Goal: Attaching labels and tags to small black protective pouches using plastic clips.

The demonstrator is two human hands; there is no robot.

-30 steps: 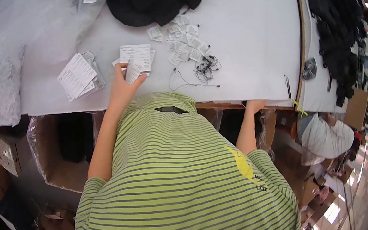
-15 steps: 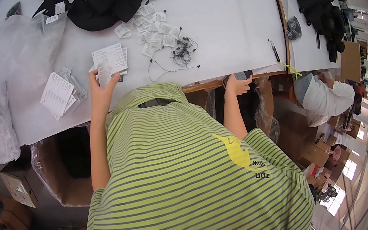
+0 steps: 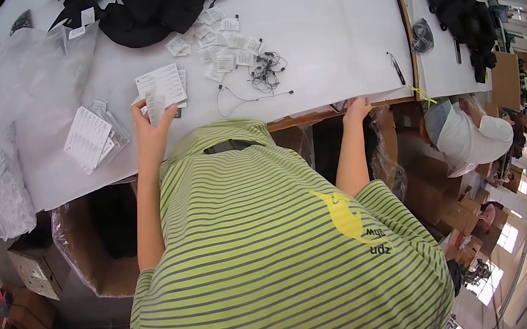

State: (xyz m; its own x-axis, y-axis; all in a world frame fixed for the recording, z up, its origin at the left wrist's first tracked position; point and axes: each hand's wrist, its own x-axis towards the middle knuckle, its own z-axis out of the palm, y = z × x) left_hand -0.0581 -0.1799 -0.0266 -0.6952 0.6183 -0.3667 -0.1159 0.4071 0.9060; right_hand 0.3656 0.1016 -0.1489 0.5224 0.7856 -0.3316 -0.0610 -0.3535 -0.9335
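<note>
White work table (image 3: 324, 29), long, surface padded; wooden edge strip (image 3: 399, 9) along its right side. Second table (image 3: 445, 64) beside it, to the right. Open cardboard box (image 3: 106, 246) lined with clear plastic, under the table at left. Smaller cardboard boxes (image 3: 25, 281) on the floor at far left. Stacked cardboard boxes (image 3: 434, 185) at right. Flat cardboard sheet (image 3: 506, 78) at the far right table end. Bright windows (image 3: 500, 243) at lower right; light even, daylight-toned.

A stack of white printed cards (image 3: 161, 85) lies flat on the white table, one card (image 3: 155, 109) lifted upright.
</note>
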